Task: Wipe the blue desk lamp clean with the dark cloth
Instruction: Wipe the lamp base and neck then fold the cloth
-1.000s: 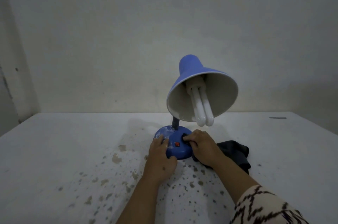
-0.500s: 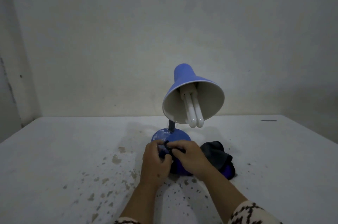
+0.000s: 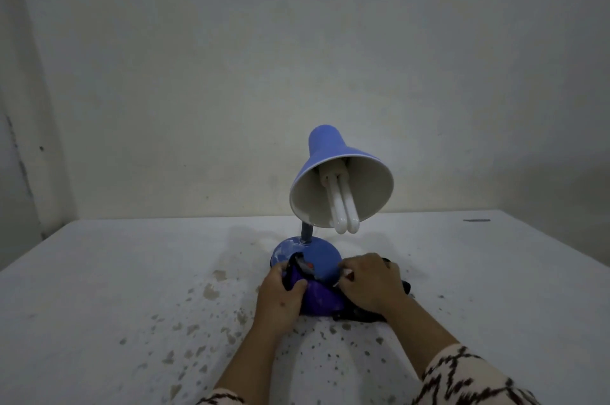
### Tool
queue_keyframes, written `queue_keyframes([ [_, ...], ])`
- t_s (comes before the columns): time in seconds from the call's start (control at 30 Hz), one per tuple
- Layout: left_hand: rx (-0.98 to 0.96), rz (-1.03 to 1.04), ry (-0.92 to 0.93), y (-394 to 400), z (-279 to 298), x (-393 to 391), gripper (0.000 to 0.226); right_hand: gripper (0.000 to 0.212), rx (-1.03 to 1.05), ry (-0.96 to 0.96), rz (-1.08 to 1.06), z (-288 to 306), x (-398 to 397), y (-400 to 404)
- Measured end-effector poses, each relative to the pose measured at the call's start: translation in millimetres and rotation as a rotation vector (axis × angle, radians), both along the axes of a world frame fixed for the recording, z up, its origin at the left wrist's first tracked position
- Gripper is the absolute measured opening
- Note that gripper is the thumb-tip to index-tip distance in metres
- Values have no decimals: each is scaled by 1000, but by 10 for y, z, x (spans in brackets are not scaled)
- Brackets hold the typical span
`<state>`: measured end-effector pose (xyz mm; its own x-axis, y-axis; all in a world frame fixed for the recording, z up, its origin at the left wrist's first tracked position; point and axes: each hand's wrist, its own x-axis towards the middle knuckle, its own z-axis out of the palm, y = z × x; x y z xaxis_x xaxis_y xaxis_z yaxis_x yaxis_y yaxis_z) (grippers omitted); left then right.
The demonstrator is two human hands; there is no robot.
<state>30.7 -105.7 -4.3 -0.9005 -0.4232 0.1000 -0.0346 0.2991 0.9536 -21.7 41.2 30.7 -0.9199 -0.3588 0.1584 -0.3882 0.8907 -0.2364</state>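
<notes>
Nearest the camera, two forearms in cream sleeves with a dark zigzag pattern [image 3: 468,378], reaching forward over a white tabletop [image 3: 99,289] flecked with brownish chips and spots. Left hand [image 3: 280,294] curled, thumb and fingers pinching a fold of the dark cloth with a purple patch [image 3: 317,300] against the front left of the lamp's base. Right hand [image 3: 371,282] curled as well, fingers bent over the cloth at the base's right side, the rest of the fabric bunched under and behind the wrist; whether gripping or only pressing, hard to tell, though the fingers look closed round it. Just beyond the knuckles, the round domed base [image 3: 313,256] of the blue desk lamp [image 3: 330,160], standing near the middle of the table, pale smears on its left flank and a small red switch [image 3: 309,264] beside the cloth's edge. Short dark neck [image 3: 306,233] rising from the base. Above, the cone shade tilted toward the camera, white inside, with a white twin-tube bulb [image 3: 341,206] hanging out past the rim. Farther back on the right, a small dark mark [image 3: 476,220] on the table. Behind everything, a plain off-white wall [image 3: 297,41].
</notes>
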Motion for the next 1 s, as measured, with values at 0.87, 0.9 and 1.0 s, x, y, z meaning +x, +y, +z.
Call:
queue_keyframes([
  [0.87, -206, 58, 20, -682, 465, -195, 24, 29, -854, -940, 427, 88, 488, -702],
  [0.9, -159, 40, 0, -641, 431, -192, 25, 23, -888, -851, 369, 91, 456, -656],
  [1.0, 13, -6, -18, -585, 314, -210, 26, 15, -1018, -595, 154, 75, 320, -522],
])
